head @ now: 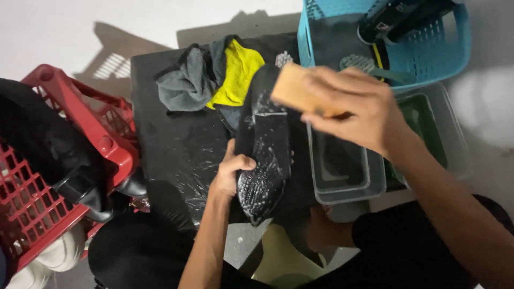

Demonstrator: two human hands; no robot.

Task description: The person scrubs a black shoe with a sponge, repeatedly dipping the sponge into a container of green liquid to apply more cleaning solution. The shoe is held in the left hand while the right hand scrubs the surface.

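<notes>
Black shoe (pixel 266 155): held sole-up over the black-covered table (pixel 176 144), near its right edge; sole is covered w/ white soap foam.
Left hand (pixel 231 174): closed around the shoe's side, near the wider end; shoe is kept steady by it.
Right hand (pixel 353 109): closed on a wooden brush (pixel 301 91), fingers wrapped over its back; brush is lifted just above the narrower end of the sole, bristles not visible.
Step in hand: sole is being scrubbed, judged from foam & brush position.
Next move: brush must be set flat on the sole w/ firm pressure, while the shoe is gripped tight, as foam makes it slippery.
Around: grey tray (pixel 342 176) just right of shoe; grey & yellow cloths (pixel 214 77) behind; blue basket (pixel 428 48) at top right; red basket (pixel 64 176) at left.
</notes>
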